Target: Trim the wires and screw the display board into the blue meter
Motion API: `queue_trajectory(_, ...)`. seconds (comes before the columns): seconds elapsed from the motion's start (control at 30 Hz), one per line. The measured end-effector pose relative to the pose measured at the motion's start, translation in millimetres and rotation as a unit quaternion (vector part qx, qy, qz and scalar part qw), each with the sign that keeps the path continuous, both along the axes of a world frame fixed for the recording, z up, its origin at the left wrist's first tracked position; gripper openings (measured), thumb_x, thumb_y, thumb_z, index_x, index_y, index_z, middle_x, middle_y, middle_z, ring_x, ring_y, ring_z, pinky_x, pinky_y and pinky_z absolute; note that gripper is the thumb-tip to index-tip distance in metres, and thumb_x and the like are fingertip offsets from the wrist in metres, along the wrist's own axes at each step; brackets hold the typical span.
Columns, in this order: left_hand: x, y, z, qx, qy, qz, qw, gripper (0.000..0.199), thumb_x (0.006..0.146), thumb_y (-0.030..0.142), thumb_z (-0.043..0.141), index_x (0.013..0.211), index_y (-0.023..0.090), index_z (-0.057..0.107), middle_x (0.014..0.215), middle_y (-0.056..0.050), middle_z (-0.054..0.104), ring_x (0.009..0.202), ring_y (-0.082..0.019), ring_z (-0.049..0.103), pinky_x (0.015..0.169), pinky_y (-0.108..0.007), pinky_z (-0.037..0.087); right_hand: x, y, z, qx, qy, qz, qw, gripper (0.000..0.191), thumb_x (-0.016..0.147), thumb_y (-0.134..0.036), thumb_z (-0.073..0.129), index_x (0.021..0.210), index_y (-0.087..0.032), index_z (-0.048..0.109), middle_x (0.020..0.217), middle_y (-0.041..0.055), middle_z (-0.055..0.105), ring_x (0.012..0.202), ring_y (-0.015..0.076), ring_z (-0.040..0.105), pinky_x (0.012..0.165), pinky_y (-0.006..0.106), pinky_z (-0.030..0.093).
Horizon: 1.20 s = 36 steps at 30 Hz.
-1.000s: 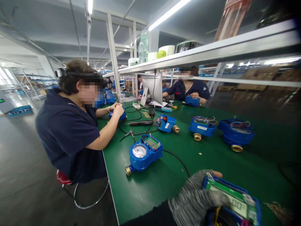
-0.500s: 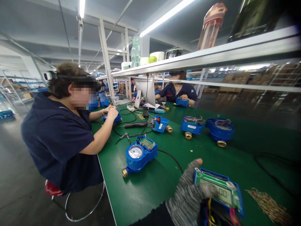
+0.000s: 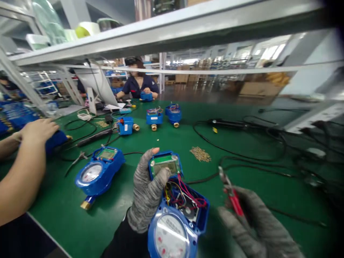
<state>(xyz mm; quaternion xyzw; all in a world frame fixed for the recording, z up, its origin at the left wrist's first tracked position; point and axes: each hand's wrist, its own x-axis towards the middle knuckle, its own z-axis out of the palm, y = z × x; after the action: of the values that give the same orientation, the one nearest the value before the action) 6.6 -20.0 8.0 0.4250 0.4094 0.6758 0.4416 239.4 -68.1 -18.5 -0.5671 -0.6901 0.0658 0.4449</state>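
Observation:
My left hand (image 3: pixel 147 190), in a grey fingerless glove, grips a green circuit board with a display (image 3: pixel 165 165) in its blue frame, thumb on the display. Red and yellow wires run from it into the open compartment of a blue meter (image 3: pixel 170 234) just below. The meter's round dial faces up. On the right, my right hand (image 3: pixel 255 218), also gloved and blurred, is closed around red-handled pliers (image 3: pixel 235 200), with their metal jaws pointing up and left. A pile of small screws (image 3: pixel 200 154) lies beyond the meter.
Another blue meter (image 3: pixel 100 175) stands at left, near a co-worker's arm (image 3: pixel 29 165). More meters (image 3: pixel 154 118) stand farther back. Black cables (image 3: pixel 249 157) and a black tool (image 3: pixel 228 123) lie at right. A shelf (image 3: pixel 161 27) crosses overhead.
The view has turned right and down, so the whole meter under the board shows. My right hand with the pliers has come into view. The left hand still holds the display board.

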Motion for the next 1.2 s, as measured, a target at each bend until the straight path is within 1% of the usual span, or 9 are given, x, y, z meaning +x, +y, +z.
queue_trajectory(0.03, 0.7, -0.5, 0.1, 0.007, 0.031, 0.018, 0.999, 0.047, 0.079, 0.028, 0.082, 0.123, 0.03, 0.066, 0.117, -0.002, 0.069, 0.096, -0.022, 0.068, 0.086, -0.031, 0.056, -3.9, -2.0, 1.0, 0.012, -0.04, -0.008, 0.999, 0.037, 0.09, -0.053, 0.064, 0.118, -0.029, 0.061, 0.089, 0.0018, 0.074, 0.066, 0.022, 0.073, 0.048, 0.026, 0.06)
queue_trajectory(0.07, 1.6, -1.0, -0.4, 0.012, 0.058, 0.036, 0.998, 0.045, 0.078, 0.028, 0.082, 0.12, 0.03, 0.067, 0.116, -0.001, 0.069, 0.096, -0.022, 0.068, 0.086, -0.032, 0.056, -9.2, -2.8, 2.3, 0.02, -0.07, -0.023, 0.997, 0.038, 0.091, -0.05, 0.061, 0.121, -0.028, 0.058, 0.093, 0.0037, 0.075, 0.07, 0.0237, 0.074, 0.053, 0.028, 0.063)
queue_trajectory(0.17, 3.8, -3.0, -3.5, 0.031, 0.137, 0.081, 0.987, 0.04, 0.078, 0.028, 0.081, 0.116, 0.03, 0.068, 0.117, -0.001, 0.068, 0.102, -0.023, 0.067, 0.091, -0.034, 0.055, -25.3, -2.7, 5.7, 0.042, -0.123, -0.043, 0.991, 0.035, 0.091, -0.041, 0.053, 0.122, -0.023, 0.054, 0.097, 0.0095, 0.075, 0.077, 0.0283, 0.075, 0.06, 0.038, 0.066)
queue_trajectory(0.33, 2.4, -4.9, -4.9, 0.091, 0.269, 0.145, 0.948, 0.039, 0.082, 0.025, 0.076, 0.119, 0.028, 0.065, 0.12, -0.001, 0.065, 0.107, -0.022, 0.065, 0.095, -0.036, 0.053, -32.1, -7.7, 3.0, 0.023, -0.127, -0.028, 0.991, 0.038, 0.09, -0.037, 0.055, 0.125, -0.021, 0.052, 0.105, 0.0142, 0.073, 0.09, 0.0333, 0.075, 0.068, 0.049, 0.066)
queue_trajectory(0.4, 2.3, -5.7, -3.5, 0.128, 0.316, 0.165, 0.926, 0.039, 0.083, 0.023, 0.075, 0.12, 0.028, 0.064, 0.117, 0.0, 0.066, 0.106, -0.02, 0.065, 0.094, -0.033, 0.053, -32.2, -9.1, 3.7, 0.027, -0.136, -0.024, 0.99, 0.038, 0.09, -0.037, 0.054, 0.124, -0.021, 0.053, 0.103, 0.0141, 0.073, 0.088, 0.0338, 0.075, 0.067, 0.051, 0.066)
queue_trajectory(0.57, 6.5, -9.1, 0.1, 0.183, 0.366, 0.191, 0.892, 0.041, 0.085, 0.018, 0.073, 0.122, 0.029, 0.061, 0.112, 0.002, 0.068, 0.1, -0.016, 0.066, 0.088, -0.028, 0.053, -36.9, -7.6, 14.1, 0.01, -0.117, -0.01, 0.993, 0.028, 0.092, -0.036, 0.054, 0.119, -0.027, 0.054, 0.1, 0.0084, 0.073, 0.083, 0.028, 0.075, 0.061, 0.04, 0.065)
queue_trajectory(0.8, 9.9, -12.9, -0.7, 0.185, 0.391, 0.205, 0.878, 0.039, 0.086, 0.02, 0.072, 0.123, 0.027, 0.06, 0.113, 0.002, 0.067, 0.101, -0.015, 0.066, 0.09, -0.028, 0.052, -36.2, -11.2, 18.7, 0.004, -0.116, -0.012, 0.993, 0.022, 0.092, -0.036, 0.054, 0.112, -0.027, 0.058, 0.098, 0.0074, 0.073, 0.081, 0.0256, 0.074, 0.053, 0.031, 0.06)
queue_trajectory(1.0, 9.5, -12.9, -2.3, 0.21, 0.42, 0.234, 0.851, 0.038, 0.085, 0.019, 0.073, 0.12, 0.025, 0.06, 0.108, 0.004, 0.068, 0.096, -0.012, 0.066, 0.088, -0.022, 0.051, -39.6, -10.0, 24.0, 0.042, -0.14, -0.027, 0.989, 0.018, 0.094, -0.033, 0.048, 0.107, -0.025, 0.058, 0.087, 0.0054, 0.073, 0.069, 0.0234, 0.073, 0.051, 0.032, 0.061)
queue_trajectory(1.2, 8.7, -13.5, -1.2, 0.221, 0.441, 0.248, 0.834, 0.034, 0.086, 0.021, 0.072, 0.118, 0.022, 0.06, 0.106, 0.003, 0.067, 0.095, -0.011, 0.065, 0.088, -0.021, 0.049, -39.9, -9.6, 24.1, 0.042, -0.146, -0.021, 0.988, 0.02, 0.093, -0.031, 0.049, 0.109, -0.024, 0.057, 0.09, 0.0069, 0.073, 0.074, 0.0247, 0.073, 0.055, 0.034, 0.063)
